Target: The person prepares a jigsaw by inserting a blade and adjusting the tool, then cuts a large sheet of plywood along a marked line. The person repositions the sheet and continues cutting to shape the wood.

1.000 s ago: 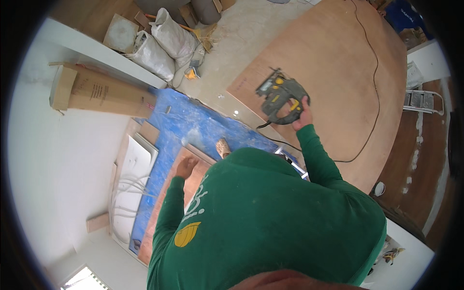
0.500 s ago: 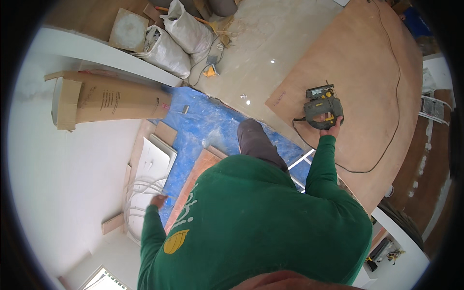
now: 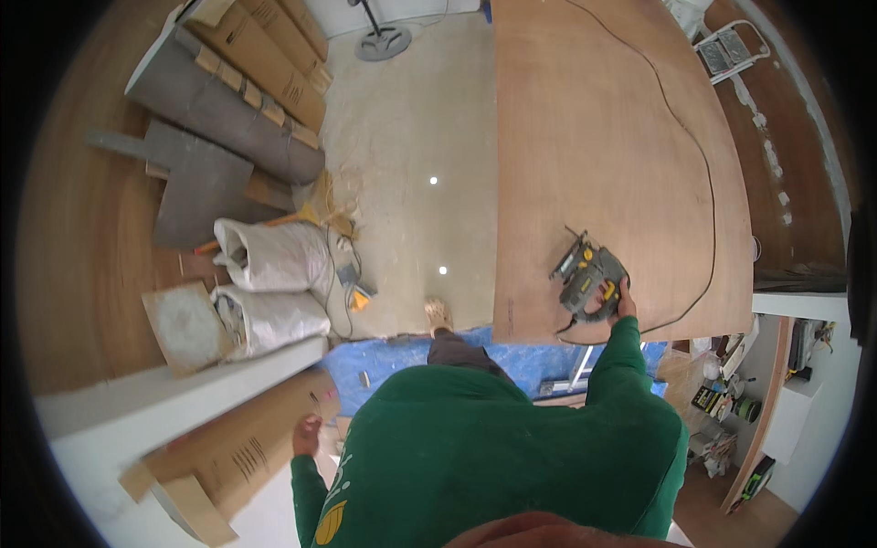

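My right hand (image 3: 626,303) grips the rear handle of a dark jigsaw (image 3: 592,281) with yellow parts. The jigsaw is over a large brown plywood sheet (image 3: 612,137), tilted with its sole plate and thin blade toward the upper left. From the tool, a dark cord (image 3: 712,210) curves across the sheet to the far side. My left hand (image 3: 309,435) hangs low at my side, fingers loosely bent, with nothing visible in it. Closest to that hand in the picture is a long cardboard box (image 3: 242,447).
Blue plastic sheeting (image 3: 384,363) covers the floor by my legs, with a white metal frame (image 3: 577,370) near it. White sacks (image 3: 274,320), a grey roll (image 3: 228,119) and tall cartons (image 3: 256,64) stand left. Cluttered shelves (image 3: 731,393) and a step stool (image 3: 734,50) are right.
I have stepped forward and my view has turned, so the sheet's edge now runs straight ahead. The jigsaw stays in my right hand, turned anticlockwise in the picture.
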The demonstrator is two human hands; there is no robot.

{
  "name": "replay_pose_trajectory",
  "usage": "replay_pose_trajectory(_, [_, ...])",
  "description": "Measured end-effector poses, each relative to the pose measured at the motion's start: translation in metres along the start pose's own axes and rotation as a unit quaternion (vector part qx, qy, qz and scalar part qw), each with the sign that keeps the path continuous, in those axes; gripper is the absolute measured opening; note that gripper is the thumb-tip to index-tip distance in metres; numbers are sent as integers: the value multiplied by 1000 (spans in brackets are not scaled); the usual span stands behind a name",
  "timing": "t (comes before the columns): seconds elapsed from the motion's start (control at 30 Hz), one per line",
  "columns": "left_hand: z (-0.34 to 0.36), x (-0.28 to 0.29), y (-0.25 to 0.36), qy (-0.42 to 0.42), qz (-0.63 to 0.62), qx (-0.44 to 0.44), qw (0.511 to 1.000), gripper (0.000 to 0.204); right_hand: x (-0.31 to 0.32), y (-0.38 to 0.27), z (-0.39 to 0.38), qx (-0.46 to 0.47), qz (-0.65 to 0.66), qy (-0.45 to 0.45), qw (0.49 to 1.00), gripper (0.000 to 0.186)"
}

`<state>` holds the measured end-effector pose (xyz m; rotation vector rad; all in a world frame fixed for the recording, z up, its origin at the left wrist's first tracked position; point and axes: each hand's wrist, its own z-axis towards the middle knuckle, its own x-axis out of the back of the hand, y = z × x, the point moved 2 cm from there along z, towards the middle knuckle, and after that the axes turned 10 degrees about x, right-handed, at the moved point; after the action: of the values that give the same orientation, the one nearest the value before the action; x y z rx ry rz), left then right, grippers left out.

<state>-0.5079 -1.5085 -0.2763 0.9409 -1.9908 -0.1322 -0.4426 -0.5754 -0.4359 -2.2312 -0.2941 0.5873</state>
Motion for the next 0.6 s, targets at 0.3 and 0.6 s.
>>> replay_pose_trajectory(0.3, [173, 58, 65, -204, 185, 50, 960, 34, -2, 6, -24, -23, -413, 237, 879, 79])
replay_pose_trajectory(0.6, [479, 138, 375, -158, 350, -155, 910, 47, -42, 1, -69, 109, -442, 471, 755, 66])
